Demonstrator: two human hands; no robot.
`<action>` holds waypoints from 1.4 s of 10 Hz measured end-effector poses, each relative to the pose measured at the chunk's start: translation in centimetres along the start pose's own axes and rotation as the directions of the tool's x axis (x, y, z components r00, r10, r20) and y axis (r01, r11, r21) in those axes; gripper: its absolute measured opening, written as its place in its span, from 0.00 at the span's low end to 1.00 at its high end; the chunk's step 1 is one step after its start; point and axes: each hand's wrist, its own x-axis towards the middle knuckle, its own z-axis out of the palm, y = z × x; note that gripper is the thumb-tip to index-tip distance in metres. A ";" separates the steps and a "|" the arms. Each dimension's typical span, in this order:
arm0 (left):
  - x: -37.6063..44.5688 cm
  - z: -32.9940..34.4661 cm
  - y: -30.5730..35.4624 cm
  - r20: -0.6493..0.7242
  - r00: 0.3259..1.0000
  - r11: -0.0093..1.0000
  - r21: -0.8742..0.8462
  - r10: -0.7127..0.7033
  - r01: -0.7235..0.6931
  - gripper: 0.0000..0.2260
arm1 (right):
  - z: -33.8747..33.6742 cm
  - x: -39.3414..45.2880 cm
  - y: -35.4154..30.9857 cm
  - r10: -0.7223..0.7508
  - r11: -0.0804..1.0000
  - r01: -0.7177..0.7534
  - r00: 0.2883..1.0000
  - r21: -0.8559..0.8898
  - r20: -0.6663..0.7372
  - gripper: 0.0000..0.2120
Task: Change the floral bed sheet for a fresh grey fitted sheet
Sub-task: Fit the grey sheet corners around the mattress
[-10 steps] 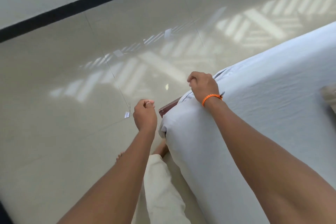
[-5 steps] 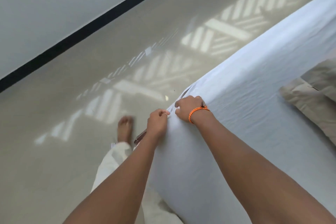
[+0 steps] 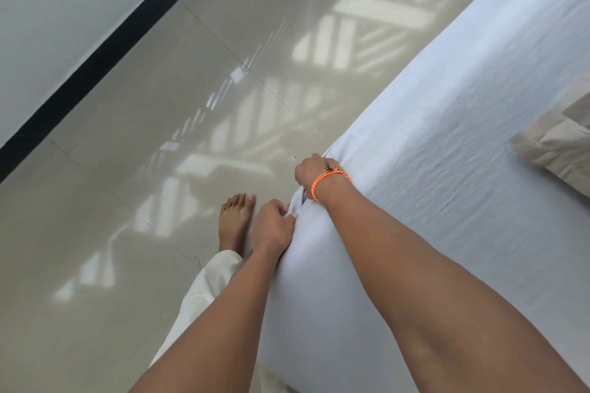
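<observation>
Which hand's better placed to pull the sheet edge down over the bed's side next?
Probably left. The left hand already pinches the grey fitted sheet low on the side face, while the right hand grips higher, at the top edge.

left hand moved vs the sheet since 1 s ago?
Yes. The left hand has closed in from over the floor onto the grey sheet at the bed's edge, and now pinches it.

A glossy beige tiled floor [image 3: 134,169] carries striped patches of window light (brightest far right). A black skirting band [image 3: 105,51] edges the pale wall [image 3: 57,3] at far left. A crumpled beige pillow [image 3: 557,145] lies right.
</observation>
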 end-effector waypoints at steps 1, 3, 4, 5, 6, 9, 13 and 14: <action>-1.6 -0.9 0.8 -0.064 0.991 0.984 0.140 0.121 -0.111 0.03 | -0.8 -0.3 0.1 -0.049 0.999 0.050 0.998 0.014 -0.049 0.16; -1.7 0.3 -0.8 0.010 0.996 0.995 0.057 0.086 -0.087 0.12 | -1.8 -2.9 0.9 -0.002 1.000 0.002 1.000 0.008 0.004 0.16; -1.6 0.7 -0.6 0.086 0.988 0.987 0.084 0.127 -0.134 0.16 | -3.0 -2.8 0.1 0.031 0.999 -0.028 0.993 -0.034 0.114 0.20; 0.5 0.6 -2.2 0.110 0.993 0.992 0.110 0.048 -0.060 0.16 | -3.3 -2.1 -0.8 0.058 0.998 -0.046 0.968 -0.053 0.242 0.22; 2.0 1.0 -3.4 0.099 0.994 0.988 0.140 0.055 -0.069 0.10 | -2.0 -2.7 -0.7 0.081 0.996 -0.065 0.947 -0.063 0.309 0.22; -1.9 -0.7 -1.8 0.035 0.990 0.966 0.215 0.139 -0.143 0.13 | -0.4 -2.2 -0.7 -0.039 0.998 0.041 0.999 -0.037 0.032 0.18; 8.5 2.8 -10.1 -0.076 0.979 0.861 0.493 0.188 -0.127 0.31 | -0.9 -4.2 0.3 0.106 0.990 -0.109 0.994 0.085 0.036 0.18; -1.1 -0.3 -1.4 -0.045 0.982 0.887 0.438 0.185 -0.147 0.16 | -1.1 -5.8 0.7 0.171 0.889 -0.042 0.954 0.456 -0.246 0.09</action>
